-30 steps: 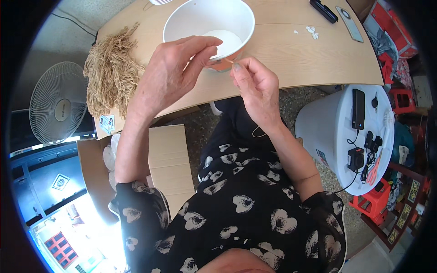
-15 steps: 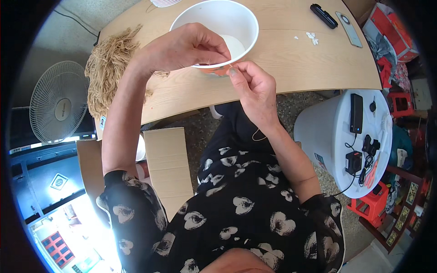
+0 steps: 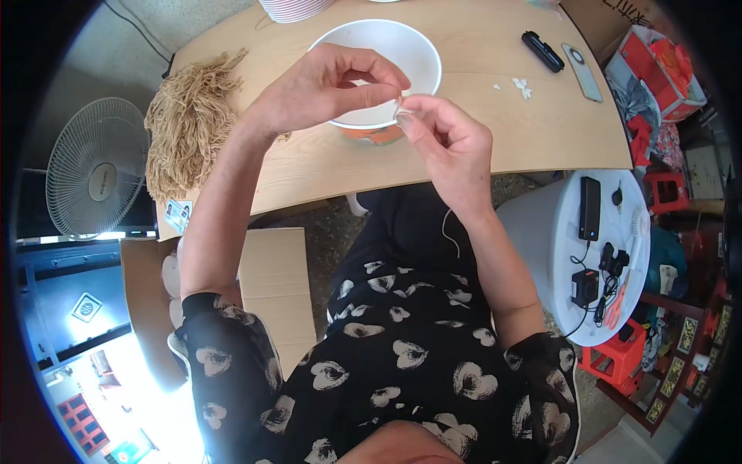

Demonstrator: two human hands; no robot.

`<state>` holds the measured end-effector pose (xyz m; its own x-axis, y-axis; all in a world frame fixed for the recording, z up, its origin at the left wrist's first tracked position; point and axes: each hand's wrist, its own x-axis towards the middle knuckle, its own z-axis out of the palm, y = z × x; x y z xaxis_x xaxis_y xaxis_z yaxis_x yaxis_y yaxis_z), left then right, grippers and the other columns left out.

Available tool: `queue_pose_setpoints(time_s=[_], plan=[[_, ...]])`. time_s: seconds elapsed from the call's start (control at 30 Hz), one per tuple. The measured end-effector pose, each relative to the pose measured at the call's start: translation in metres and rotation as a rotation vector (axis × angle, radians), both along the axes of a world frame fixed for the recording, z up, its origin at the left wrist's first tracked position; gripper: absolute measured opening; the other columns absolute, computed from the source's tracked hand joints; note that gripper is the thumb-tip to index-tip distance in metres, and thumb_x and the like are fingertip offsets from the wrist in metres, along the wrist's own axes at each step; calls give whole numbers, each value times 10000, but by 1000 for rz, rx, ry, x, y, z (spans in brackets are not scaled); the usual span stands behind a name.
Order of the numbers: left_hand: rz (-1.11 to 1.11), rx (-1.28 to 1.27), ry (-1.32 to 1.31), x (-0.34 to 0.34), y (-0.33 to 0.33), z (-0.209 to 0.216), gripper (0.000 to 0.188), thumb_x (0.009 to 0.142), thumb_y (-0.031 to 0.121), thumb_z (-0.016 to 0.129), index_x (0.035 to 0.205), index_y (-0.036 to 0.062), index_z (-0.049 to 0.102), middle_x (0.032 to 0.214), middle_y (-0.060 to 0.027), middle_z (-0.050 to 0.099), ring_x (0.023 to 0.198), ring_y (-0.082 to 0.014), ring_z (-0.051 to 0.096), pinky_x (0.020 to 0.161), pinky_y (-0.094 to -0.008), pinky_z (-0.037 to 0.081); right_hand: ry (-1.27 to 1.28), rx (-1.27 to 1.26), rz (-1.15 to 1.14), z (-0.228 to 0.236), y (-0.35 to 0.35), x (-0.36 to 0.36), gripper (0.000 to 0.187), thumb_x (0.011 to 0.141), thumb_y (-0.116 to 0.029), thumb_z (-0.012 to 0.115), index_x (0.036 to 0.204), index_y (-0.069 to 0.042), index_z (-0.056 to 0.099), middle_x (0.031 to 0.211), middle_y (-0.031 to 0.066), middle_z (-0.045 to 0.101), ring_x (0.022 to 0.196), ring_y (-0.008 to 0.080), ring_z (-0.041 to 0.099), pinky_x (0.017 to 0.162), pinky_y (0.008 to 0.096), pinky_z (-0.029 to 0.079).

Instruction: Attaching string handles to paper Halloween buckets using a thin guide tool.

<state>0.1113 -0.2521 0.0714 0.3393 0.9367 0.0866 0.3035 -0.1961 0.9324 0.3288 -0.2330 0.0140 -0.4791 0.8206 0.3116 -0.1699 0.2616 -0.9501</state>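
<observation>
Above the near rim of a white-lined paper tub (image 3: pixel 413 48) with an orange printed outside, both my hands meet fingertip to fingertip. My left hand (image 3: pixel 328 87) is closed, thumb and forefinger pinching something tiny that I cannot make out. Closed too, my right hand (image 3: pixel 457 151) pinches a thin beige cord between thumb and fingers. The cord's loose tail (image 3: pixel 447 230) dangles below the right wrist, in front of the dark trousers. To the left of the tub, a thick heap of similar beige cords (image 3: pixel 189 116) lies on the wooden table (image 3: pixel 471 127).
Stacked paper bowls (image 3: pixel 296 9) stand at the back. Small white pieces (image 3: pixel 522 88), a black oblong object (image 3: pixel 542 51) and a phone (image 3: pixel 581 72) lie at right. A lidded white bin (image 3: pixel 541 232) carries chargers. A fan (image 3: pixel 99 170) and open cardboard box (image 3: pixel 274 286) are left.
Both hands have shifted slightly right and come closer together at the fingertips. More of the cord's tail shows below the right wrist. The whole view has tilted a little.
</observation>
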Motion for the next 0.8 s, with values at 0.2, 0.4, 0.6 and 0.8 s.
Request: queue_pose_setpoints(time_s=[0.2,0.4,0.6,0.8], plan=[[-23,90,-32,14,4,0,80,987,78,644,1004,9,681,1174,-89,684,1048,-124,643,939,-301,529,60,-29,11,-1,18,-4,153,924,-58,734,1055,21,738,686,-79,567,616,-8,449,542,189,353],[12,153,-56,18,6,-12,179,963,180,701,1037,18,713,1073,-41,721,964,-122,665,879,-307,549,-1,-45,75,4,18,7,167,908,-49,749,1060,22,743,758,-61,644,662,-1,518,594,177,414],[-43,223,94,22,-5,-6,298,915,145,737,1178,61,626,1165,-74,704,1068,-182,656,959,-371,512,61,-173,122,6,20,11,137,914,-45,741,1039,8,758,758,-54,644,639,-2,500,567,179,389],[49,412,359,29,-8,-8,535,869,125,748,1356,84,529,1199,-82,704,1042,-234,665,904,-400,542,74,-140,45,16,27,15,115,938,-56,717,1028,7,750,720,-69,613,582,-19,411,510,182,273]])
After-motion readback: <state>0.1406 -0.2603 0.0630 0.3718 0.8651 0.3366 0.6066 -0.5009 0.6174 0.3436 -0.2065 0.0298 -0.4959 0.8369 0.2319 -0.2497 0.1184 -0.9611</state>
